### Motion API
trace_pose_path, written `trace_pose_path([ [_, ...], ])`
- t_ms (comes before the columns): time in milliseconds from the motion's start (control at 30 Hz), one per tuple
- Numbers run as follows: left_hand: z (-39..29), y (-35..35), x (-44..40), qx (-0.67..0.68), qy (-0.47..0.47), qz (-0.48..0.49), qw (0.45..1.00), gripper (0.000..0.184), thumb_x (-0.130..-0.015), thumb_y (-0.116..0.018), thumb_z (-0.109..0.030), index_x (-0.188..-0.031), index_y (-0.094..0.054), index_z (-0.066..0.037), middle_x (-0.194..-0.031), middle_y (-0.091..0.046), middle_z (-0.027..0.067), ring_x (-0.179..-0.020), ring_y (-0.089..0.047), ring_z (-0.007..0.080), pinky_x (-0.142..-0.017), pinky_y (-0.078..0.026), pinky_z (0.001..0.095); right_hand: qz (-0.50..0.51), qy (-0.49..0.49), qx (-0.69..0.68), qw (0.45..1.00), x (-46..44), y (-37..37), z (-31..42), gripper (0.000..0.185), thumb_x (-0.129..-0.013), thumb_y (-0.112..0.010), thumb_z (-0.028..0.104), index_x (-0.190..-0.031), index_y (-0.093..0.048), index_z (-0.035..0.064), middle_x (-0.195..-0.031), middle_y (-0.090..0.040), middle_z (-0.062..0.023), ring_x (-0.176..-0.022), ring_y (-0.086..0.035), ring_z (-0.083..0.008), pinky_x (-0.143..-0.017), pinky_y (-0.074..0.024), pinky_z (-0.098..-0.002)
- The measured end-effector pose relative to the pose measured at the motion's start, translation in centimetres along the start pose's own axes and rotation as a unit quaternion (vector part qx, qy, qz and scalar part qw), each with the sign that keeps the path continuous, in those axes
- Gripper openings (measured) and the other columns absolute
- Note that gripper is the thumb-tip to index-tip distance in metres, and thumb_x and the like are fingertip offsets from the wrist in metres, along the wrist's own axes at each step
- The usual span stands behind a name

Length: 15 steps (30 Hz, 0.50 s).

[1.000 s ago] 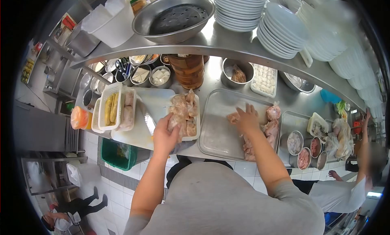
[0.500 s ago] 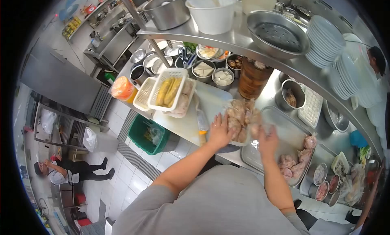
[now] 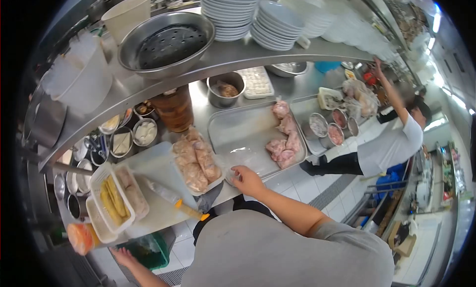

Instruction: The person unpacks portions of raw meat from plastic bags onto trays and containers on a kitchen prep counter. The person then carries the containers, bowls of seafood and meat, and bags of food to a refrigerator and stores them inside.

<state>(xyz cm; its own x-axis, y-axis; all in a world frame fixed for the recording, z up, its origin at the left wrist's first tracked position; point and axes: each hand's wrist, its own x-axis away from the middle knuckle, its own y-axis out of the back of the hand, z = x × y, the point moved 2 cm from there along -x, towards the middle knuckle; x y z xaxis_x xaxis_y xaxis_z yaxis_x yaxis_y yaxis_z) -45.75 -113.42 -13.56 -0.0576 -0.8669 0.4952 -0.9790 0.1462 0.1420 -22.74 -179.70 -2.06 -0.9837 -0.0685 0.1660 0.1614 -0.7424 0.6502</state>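
Note:
My right hand (image 3: 246, 181) is at the near left corner of the metal tray (image 3: 233, 123), its fingers curled toward the thumb; a clear plastic film (image 3: 243, 155) lies near it, and whether the fingers hold it I cannot tell. Pieces of raw meat (image 3: 285, 143) lie along the tray's right side. My left hand (image 3: 124, 256) is low at the left, fingers apart and empty, beside the green bin (image 3: 153, 252). Between the two, a white basket of bagged meat (image 3: 196, 160) stands by the cutting board (image 3: 158, 193), on which a knife (image 3: 171, 197) rests.
Overhead runs a steel shelf (image 3: 218, 64) with a perforated bowl (image 3: 166, 45) and stacked plates (image 3: 277, 27). A basket of yellow food (image 3: 113, 198) stands at the left. Small metal pots (image 3: 317, 126) sit at the right, where another person (image 3: 386, 143) reaches toward the shelf.
My left hand has left the bagged meat and moved down to the left, over by the green bin. My right hand has drawn back to the tray's near corner. The view has turned right.

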Motion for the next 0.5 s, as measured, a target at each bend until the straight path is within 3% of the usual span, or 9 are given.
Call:
trace_pose_path([
  [67, -1.3, -0.3, -3.4, -0.078, 0.003, 0.044, 0.996, 0.098, -0.084, -0.061, -0.071, -0.148, -0.041, 0.0, -0.152, -0.042, 0.0192, -0.131, -0.051, 0.0303, -0.086, -0.045, 0.0344, -0.013, -0.011, -0.015, 1.0, 1.4, -0.2, -0.6, 0.041, -0.086, -0.068, 0.024, -0.123, -0.063, 0.0077, -0.104, -0.067, -0.0144, -0.079, -0.067, -0.0303, -0.075, -0.0541, -0.0409],
  [100, -2.4, -1.3, -2.5, -0.105, -0.002, 0.045, 0.993, 0.089, -0.089, -0.061, -0.063, -0.143, -0.044, 0.005, -0.144, -0.051, 0.0182, -0.124, -0.056, 0.0283, -0.081, -0.044, 0.0285, -0.003, -0.001, -0.014, 1.0, 2.0, -0.3, -0.8, 0.04, -0.087, -0.069, 0.022, -0.123, -0.063, 0.0071, -0.105, -0.066, -0.0134, -0.077, -0.066, -0.0272, -0.073, -0.054, -0.0386],
  [233, -1.9, -2.0, -6.7, -0.08, 0.011, 0.169, 0.982, 0.075, -0.094, -0.06, -0.053, -0.138, -0.047, 0.006, -0.134, -0.058, 0.0171, -0.115, -0.061, 0.0269, -0.083, -0.047, 0.0301, 0.045, 0.064, 0.029, 0.997, 2.9, 0.3, -2.1, 0.038, -0.089, -0.068, 0.021, -0.123, -0.063, 0.0065, -0.109, -0.065, -0.0139, -0.079, -0.066, -0.0255, -0.074, -0.0544, -0.0361],
  [300, -2.3, -3.3, -6.0, 0.059, -0.01, 0.138, 0.989, 0.052, -0.098, -0.06, -0.038, -0.13, -0.056, 0.003, -0.114, -0.068, 0.0134, -0.091, -0.068, 0.0225, -0.067, -0.049, 0.0275, 0.048, 0.077, 0.031, 0.995, 3.1, 1.5, -2.6, 0.037, -0.089, -0.068, 0.021, -0.122, -0.063, 0.0062, -0.11, -0.065, -0.0147, -0.081, -0.067, -0.0262, -0.075, -0.0545, -0.0364],
  [367, -3.3, -2.0, -3.9, -0.022, -0.052, 0.045, 0.997, 0.049, -0.099, -0.059, -0.035, -0.129, -0.056, 0.004, -0.114, -0.067, 0.0141, -0.095, -0.068, 0.0253, -0.072, -0.054, 0.0306, 0.048, 0.087, 0.034, 0.994, 3.5, 3.2, -3.7, 0.037, -0.089, -0.068, 0.022, -0.122, -0.064, 0.0058, -0.112, -0.064, -0.0154, -0.083, -0.067, -0.0268, -0.076, -0.0546, -0.0366],
  [433, -2.5, 0.6, -0.7, 0.078, -0.196, 0.065, 0.975, 0.049, -0.1, -0.057, -0.034, -0.128, -0.055, 0.007, -0.115, -0.065, 0.0166, -0.096, -0.068, 0.0285, -0.075, -0.057, 0.0334, 0.022, 0.099, 0.02, 0.995, 4.1, 4.8, -5.4, 0.033, -0.09, -0.068, 0.022, -0.118, -0.065, 0.0048, -0.108, -0.065, -0.0156, -0.083, -0.067, -0.0268, -0.076, -0.0543, -0.0374],
  [500, -3.7, 1.6, 5.1, 0.049, -0.269, 0.019, 0.962, 0.044, -0.099, -0.057, -0.03, -0.125, -0.057, 0.006, -0.114, -0.066, 0.0164, -0.096, -0.068, 0.028, -0.077, -0.056, 0.0338, 0.001, 0.08, 0.005, 0.997, 5.0, 6.5, -7.6, 0.031, -0.09, -0.068, 0.021, -0.116, -0.066, 0.0042, -0.104, -0.066, -0.0152, -0.084, -0.067, -0.0266, -0.075, -0.0541, -0.0372],
])
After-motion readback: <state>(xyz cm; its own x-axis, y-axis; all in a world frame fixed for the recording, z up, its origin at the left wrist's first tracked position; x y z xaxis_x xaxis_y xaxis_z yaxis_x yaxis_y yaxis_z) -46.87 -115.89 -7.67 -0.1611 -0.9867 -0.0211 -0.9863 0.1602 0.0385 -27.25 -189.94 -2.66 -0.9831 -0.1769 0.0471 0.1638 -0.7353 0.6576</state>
